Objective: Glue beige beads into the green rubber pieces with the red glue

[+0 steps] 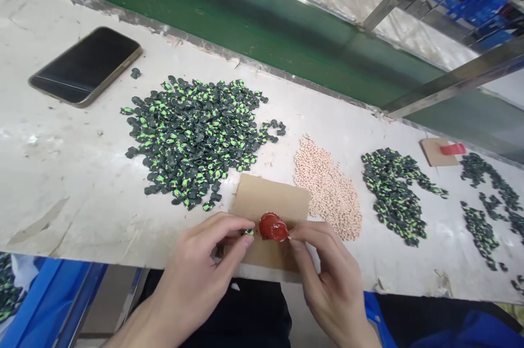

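My left hand (204,263) pinches a small black-and-green piece (248,232) between thumb and forefinger. Closed at the fingertips, my right hand (327,269) holds a tiny pale bead (289,237) at the rim of a red cup-like container (270,225). The container, with a glossy red inside, stands on a cardboard piece (270,195) between my hands. A large heap of black-and-green pieces (200,135) lies beyond my left hand. Beyond my right hand spreads a pile of small beige beads (325,184).
A phone (85,66) rests at the back left of the white table (82,173). More black-and-green pieces (393,189) lie to the right, near another cardboard piece (434,152) with a red container (453,148). A green belt (204,20) runs behind, with metal posts (454,83) at right.
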### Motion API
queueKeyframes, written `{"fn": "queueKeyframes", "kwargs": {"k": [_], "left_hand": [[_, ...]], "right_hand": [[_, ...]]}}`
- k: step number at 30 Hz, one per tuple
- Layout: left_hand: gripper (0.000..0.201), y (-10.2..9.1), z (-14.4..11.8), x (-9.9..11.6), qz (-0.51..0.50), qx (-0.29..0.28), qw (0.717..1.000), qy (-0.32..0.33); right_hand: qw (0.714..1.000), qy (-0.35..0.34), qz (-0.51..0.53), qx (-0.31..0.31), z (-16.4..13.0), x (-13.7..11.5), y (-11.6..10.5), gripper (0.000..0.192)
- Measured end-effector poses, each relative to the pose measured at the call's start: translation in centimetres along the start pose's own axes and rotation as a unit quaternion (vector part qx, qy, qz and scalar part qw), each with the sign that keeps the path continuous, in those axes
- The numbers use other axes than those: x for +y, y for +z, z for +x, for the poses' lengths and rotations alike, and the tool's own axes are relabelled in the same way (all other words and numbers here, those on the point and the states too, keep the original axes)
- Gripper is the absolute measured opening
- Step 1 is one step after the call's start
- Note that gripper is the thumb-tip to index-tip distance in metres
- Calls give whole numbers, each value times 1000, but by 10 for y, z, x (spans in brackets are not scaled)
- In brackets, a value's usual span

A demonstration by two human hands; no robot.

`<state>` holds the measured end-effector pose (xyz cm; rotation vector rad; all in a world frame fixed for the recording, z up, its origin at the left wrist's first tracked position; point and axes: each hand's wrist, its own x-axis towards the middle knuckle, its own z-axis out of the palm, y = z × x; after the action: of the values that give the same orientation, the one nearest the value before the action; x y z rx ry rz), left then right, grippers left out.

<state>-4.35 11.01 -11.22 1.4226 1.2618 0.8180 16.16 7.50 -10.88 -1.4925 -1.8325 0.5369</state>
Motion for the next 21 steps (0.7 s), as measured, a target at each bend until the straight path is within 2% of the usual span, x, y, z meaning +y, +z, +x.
{"fn": "queueKeyframes", "kwargs": {"k": [5, 11, 13, 15, 18, 21], "left_hand": [[14, -2, -2, 2, 10, -16, 999, -28], [15, -4, -1, 3, 4, -13, 1000, -25], [17, -4, -1, 8, -21, 4, 999, -27], [17, -3, -1, 16, -87, 14, 995, -52], [14, 5, -3, 26, -231, -3, 964, -134], [9, 16, -5, 28, -368, -42, 909, -189]], "right_hand": [[1000, -6, -14, 1, 1, -1, -1, 24], [1000, -6, -7, 1, 1, 0, 0, 27], [1000, 6, 10, 9, 1, -1, -1, 26], [998, 37, 44, 26, 1, -4, -3, 24], [988, 87, 121, 45, 0, -12, -9, 19], [975, 114, 187, 33, -3, -21, -15, 16]]}}
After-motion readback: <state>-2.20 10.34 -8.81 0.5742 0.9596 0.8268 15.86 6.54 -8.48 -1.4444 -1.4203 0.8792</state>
